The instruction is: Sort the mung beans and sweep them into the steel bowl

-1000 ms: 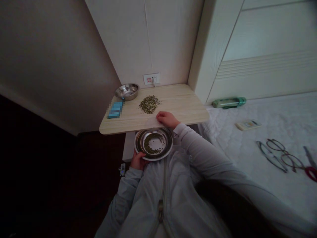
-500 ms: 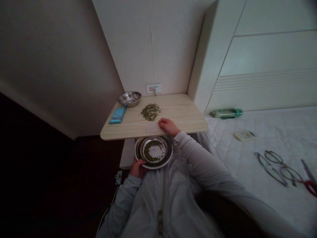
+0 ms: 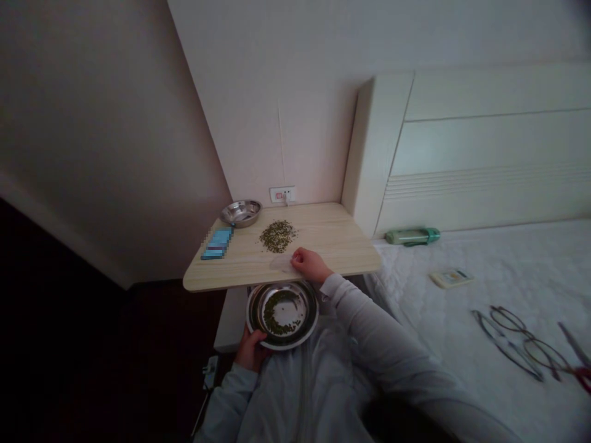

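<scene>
My left hand (image 3: 250, 349) grips the near left rim of a round stainless steel bowl (image 3: 250, 311), thumb over the edge. The bowl is just below the front edge of a small wooden-topped table (image 3: 337, 231). Small green grains, like mung beans (image 3: 272, 321), lie in a curve on its bottom. On the tabletop, my right hand (image 3: 311, 264) is closed in a pinch on a thin, see-through plastic piece (image 3: 281, 263), lying almost flat. Just beyond it a loose pile of green grains (image 3: 277, 236) is spread on the wood.
A second steel bowl (image 3: 241, 213) and a blue phone-like item (image 3: 217, 243), blurred out, stand at the table's left. A wall socket (image 3: 282, 195) sits behind. On the bed at right are a green bottle (image 3: 412, 236), a pale box-like object (image 3: 451, 278), glasses (image 3: 508, 338) and scissors (image 3: 577, 354).
The view has tilted up, so everything sits lower in the picture. The plastic piece shows a little more clearly in my right hand. My left hand still holds the bowl.
</scene>
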`<act>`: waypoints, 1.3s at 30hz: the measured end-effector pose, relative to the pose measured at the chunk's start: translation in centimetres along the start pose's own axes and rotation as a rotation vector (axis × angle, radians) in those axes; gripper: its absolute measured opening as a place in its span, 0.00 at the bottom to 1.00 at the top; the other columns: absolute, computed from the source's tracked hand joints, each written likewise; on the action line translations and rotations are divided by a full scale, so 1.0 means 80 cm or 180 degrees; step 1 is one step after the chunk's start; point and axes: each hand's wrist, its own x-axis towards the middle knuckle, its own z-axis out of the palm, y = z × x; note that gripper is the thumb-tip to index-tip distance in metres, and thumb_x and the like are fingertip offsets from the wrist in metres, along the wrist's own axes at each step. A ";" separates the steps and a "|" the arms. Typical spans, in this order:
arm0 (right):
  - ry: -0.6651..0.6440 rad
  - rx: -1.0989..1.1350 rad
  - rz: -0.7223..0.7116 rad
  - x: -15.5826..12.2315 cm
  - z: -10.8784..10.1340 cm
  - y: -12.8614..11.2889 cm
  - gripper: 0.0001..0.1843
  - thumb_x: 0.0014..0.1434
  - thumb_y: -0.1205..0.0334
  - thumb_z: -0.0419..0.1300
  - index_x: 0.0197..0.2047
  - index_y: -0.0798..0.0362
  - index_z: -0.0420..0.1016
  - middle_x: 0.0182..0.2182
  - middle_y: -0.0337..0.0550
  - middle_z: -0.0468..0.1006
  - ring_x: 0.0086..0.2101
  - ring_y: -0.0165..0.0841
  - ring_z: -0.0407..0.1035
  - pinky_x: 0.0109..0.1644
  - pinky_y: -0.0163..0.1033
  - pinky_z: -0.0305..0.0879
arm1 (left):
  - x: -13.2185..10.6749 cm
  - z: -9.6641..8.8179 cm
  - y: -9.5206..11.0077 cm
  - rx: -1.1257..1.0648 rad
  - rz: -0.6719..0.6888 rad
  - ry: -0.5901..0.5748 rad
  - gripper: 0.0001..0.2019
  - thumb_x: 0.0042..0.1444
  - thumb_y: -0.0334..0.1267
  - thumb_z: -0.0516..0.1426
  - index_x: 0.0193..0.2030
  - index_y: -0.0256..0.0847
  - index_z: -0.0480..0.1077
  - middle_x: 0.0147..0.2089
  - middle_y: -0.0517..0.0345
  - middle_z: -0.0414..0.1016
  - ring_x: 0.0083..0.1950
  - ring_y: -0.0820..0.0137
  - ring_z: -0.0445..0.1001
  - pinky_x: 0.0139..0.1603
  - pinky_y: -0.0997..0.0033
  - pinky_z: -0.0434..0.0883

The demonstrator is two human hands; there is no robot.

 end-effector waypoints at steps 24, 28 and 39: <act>0.0344 -0.1390 0.0453 0.050 -0.059 0.029 0.13 0.55 0.59 0.45 0.40 0.54 0.65 0.35 0.45 0.72 0.36 0.33 0.66 0.37 0.35 0.55 | 0.005 -0.001 -0.003 -0.0060 -0.0146 0.0098 0.33 0.33 0.24 0.52 0.50 0.48 0.56 0.24 0.62 0.70 0.26 0.66 0.70 0.22 0.68 0.67; 0.0527 -0.1541 -0.0144 0.013 -0.063 0.018 0.13 0.57 0.58 0.43 0.37 0.53 0.64 0.31 0.44 0.73 0.34 0.32 0.65 0.38 0.35 0.53 | 0.005 -0.002 -0.004 -0.0111 -0.0138 0.0048 0.33 0.33 0.26 0.53 0.51 0.50 0.56 0.22 0.62 0.69 0.23 0.65 0.69 0.19 0.68 0.65; -0.0363 -0.2386 -0.0686 -0.024 -0.065 0.012 0.13 0.55 0.69 0.44 0.42 0.53 0.64 0.36 0.48 0.71 0.38 0.34 0.64 0.41 0.39 0.51 | -0.002 0.004 0.004 0.0035 -0.0062 -0.0011 0.33 0.33 0.24 0.52 0.50 0.46 0.57 0.21 0.64 0.69 0.21 0.68 0.68 0.18 0.70 0.65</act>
